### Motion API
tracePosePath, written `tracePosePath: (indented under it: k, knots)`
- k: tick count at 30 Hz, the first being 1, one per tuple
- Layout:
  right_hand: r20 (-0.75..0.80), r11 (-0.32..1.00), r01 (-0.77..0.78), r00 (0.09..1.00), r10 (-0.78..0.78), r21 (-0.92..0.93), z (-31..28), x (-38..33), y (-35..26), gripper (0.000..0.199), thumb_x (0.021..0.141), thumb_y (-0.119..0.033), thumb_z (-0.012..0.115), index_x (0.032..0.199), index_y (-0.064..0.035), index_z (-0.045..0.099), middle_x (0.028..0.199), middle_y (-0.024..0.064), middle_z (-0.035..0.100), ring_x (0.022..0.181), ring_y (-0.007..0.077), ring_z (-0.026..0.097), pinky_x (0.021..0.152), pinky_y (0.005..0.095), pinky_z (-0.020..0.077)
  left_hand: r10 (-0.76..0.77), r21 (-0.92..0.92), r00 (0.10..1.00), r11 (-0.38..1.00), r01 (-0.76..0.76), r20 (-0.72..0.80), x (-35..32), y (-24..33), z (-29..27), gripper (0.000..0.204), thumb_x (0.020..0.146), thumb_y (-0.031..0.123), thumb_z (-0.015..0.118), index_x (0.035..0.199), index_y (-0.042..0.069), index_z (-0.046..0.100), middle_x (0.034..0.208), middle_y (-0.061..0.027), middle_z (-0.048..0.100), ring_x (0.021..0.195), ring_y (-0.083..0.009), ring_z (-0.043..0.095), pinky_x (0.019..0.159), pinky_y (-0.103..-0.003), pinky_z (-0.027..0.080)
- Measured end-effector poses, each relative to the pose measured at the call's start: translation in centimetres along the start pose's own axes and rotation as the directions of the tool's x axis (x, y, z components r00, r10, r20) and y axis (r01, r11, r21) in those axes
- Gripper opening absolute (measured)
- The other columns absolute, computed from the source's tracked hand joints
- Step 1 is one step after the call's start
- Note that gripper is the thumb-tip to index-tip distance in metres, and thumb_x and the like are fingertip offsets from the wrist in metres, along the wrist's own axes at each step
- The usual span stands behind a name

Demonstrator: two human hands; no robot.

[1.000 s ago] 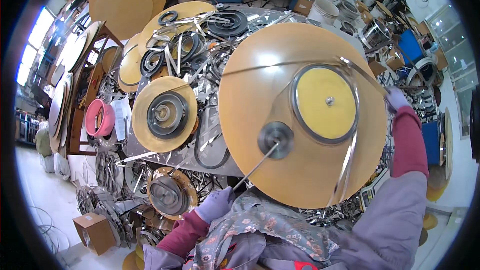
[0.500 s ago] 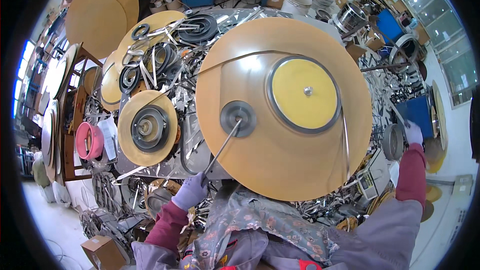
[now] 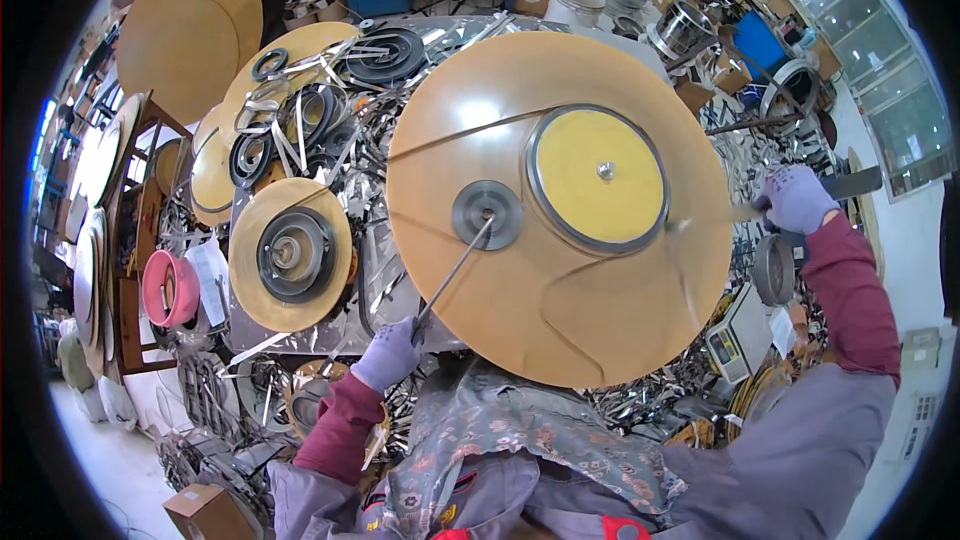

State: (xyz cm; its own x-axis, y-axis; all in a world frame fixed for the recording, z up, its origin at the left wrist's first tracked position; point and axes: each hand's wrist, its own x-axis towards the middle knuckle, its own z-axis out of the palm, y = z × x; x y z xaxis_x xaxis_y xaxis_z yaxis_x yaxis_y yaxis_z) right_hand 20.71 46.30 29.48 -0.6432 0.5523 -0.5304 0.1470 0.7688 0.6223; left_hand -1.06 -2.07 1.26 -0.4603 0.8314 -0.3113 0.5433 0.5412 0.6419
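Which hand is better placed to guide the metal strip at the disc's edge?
Right. The right hand is already at the big disc rim, gripping the strip. The left hand is at the near edge, holding the rod to the hub.

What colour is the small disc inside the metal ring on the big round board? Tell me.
Yellow disc, clearest in the head view.

We have a single view, a fisheye camera worn on the head, looking steeply down and forward from close above the large tan disc (image 3: 560, 210) at frame centre. Straight edges bow toward the rim, and our forearms enter from the lower edge.
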Motion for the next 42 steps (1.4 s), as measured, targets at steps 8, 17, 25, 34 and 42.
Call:
tracePosePath:
  k: [8,17,25,34,42]
  knots:
    - [-0.18,0.886,0.343,0.937,-0.299,0.311,-9.0,-1.1,-7.9,0.027,0.08,-0.026,0.061,0.102,-0.0145,0.07,0.091,0.012,0.068,0.085,0.0278,0.064,0.079,0.038,0.0485,-0.066,-0.063,0.998,0.996,0.067,0.021,-2.9,0.2,-0.3,0.013,0.083,0.011,0.052,0.086,-0.002,0.053,0.074,-0.0271,0.058,0.075,-0.0454,0.057,0.064,-0.05,0.044]
    - [-0.419,0.617,0.21,0.882,0.215,0.758,-1.4,5.1,-11.1,0.026,0.085,-0.02,0.058,0.109,-0.0114,0.065,0.102,0.0106,0.067,0.092,0.0301,0.062,0.082,0.0404,0.0486,-0.04,-0.063,0.999,0.997,0.042,0.022,-4.3,-0.2,1.0,0.014,0.084,0.012,0.052,0.086,-0.001,0.051,0.074,-0.0254,0.058,0.075,-0.0444,0.057,0.065,-0.05,0.044]
    - [-0.257,0.501,-0.032,0.829,0.496,0.865,8.6,17.4,-24.1,0.035,0.091,-0.028,0.049,0.124,-0.017,0.054,0.092,0.0162,0.066,0.087,0.0329,0.063,0.078,0.0441,0.0488,-0.031,-0.091,1.0,0.995,0.031,0.004,-0.5,1.4,1.8,0.014,0.085,0.012,0.049,0.085,-0.002,0.054,0.078,-0.0266,0.059,0.078,-0.045,0.057,0.067,-0.049,0.045]
    - [-0.326,0.494,0.073,0.832,0.449,0.866,8.1,16.2,-23.6,0.034,0.091,-0.032,0.051,0.12,-0.0151,0.056,0.092,0.0172,0.065,0.087,0.0329,0.062,0.078,0.044,0.0487,-0.07,-0.102,0.997,0.993,0.065,-0.042,2.1,1.5,1.9,0.019,0.086,0.014,0.051,0.096,-0.001,0.055,0.084,-0.026,0.063,0.082,-0.0426,0.06,0.073,-0.049,0.048]
    - [-0.327,0.447,0.117,0.842,0.429,0.887,7.1,15.5,-24.0,0.034,0.091,-0.032,0.051,0.12,-0.0154,0.057,0.092,0.0176,0.065,0.089,0.0332,0.062,0.079,0.0441,0.0483,-0.075,-0.031,0.996,0.997,0.076,0.04,2.5,2.1,0.5,0.019,0.088,0.016,0.05,0.095,-0.001,0.054,0.085,-0.0259,0.062,0.084,-0.0429,0.06,0.073,-0.049,0.048]
